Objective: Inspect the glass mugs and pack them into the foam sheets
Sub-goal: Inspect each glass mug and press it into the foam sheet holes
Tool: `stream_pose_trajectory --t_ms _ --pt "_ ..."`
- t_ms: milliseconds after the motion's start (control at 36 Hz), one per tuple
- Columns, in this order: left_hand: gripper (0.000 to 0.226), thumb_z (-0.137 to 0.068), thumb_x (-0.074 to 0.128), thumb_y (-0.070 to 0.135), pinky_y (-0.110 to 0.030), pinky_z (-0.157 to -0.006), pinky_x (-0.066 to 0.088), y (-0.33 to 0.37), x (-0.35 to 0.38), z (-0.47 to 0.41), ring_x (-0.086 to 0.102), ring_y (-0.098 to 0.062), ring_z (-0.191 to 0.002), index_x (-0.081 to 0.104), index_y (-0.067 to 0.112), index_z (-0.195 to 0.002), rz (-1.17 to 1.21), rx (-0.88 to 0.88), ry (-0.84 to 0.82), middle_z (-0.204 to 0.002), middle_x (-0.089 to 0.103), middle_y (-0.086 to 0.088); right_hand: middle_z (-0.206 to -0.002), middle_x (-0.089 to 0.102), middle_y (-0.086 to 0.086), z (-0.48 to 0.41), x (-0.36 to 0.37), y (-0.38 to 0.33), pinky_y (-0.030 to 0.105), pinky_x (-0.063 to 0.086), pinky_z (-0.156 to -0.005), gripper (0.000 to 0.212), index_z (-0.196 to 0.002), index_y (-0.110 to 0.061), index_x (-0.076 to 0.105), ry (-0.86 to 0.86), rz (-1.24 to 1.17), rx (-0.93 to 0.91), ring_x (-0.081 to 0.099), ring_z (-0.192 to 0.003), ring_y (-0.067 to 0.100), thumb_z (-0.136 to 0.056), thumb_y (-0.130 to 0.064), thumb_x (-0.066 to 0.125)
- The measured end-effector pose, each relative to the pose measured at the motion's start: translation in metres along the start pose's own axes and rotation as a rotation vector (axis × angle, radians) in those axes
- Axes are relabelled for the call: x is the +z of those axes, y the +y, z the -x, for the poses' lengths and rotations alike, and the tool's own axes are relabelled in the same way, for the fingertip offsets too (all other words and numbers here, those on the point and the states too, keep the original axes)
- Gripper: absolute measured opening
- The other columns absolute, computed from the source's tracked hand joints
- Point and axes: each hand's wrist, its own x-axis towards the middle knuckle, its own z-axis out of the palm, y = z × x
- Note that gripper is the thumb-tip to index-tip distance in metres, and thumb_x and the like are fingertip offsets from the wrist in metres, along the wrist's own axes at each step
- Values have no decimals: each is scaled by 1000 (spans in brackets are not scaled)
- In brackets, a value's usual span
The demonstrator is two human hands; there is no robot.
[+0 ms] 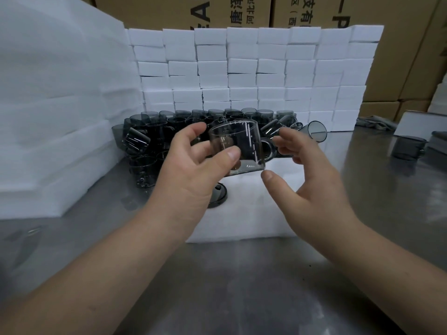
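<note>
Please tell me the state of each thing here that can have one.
Glass mug: lifted, nearly upright, empty.
Left hand: grips the glass mug.
Right hand: open beside its handle; contact unclear.
Dark mugs: piled, not packed.
Foam sheet: lies flat on the table.
Lone mug: lies on its side.

Steel table (242,286), cardboard boxes (157,10), grey cloth (377,123)
</note>
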Motion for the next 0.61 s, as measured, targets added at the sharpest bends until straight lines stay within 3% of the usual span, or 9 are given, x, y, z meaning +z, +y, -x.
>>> stream_pose_trajectory --t_ms 111,222,445,611 --pt "66 -71 61 23 -35 -81 51 0 -1 0 68 -18 -86 38 6 -130 29 -23 -20 -96 71 0 -116 48 -25 0 0 0 7 32 -92 55 -127 -42 33 -17 13 8 45 -111 -5 -77 -40 55" --pt "58 -72 58 25 -38 -83 51 0 -1 -1 67 -22 -90 44 8 -126 34 -48 -31 -97 71 0 -110 51 -29 -1 0 -1 16 37 -92 50 -121 -46 32 -21 4 -18 49 -104 -5 -77 -40 55" --pt "31 -80 52 27 -21 -74 51 0 -1 2 67 -11 -90 59 19 -109 16 -24 -103 -96 71 6 -102 55 -21 -1 1 2 16 41 -88 48 -121 -37 38 37 -22 -43 52 -94 0 -78 -34 59" --pt "21 -82 55 37 -37 -90 50 2 -2 2 64 -18 -98 69 36 -97 -145 35 -133 -103 69 0 -100 54 -21 -1 0 2 10 39 -84 46 -118 -40 38 66 -27 -46 52 -91 -1 -77 -33 59"
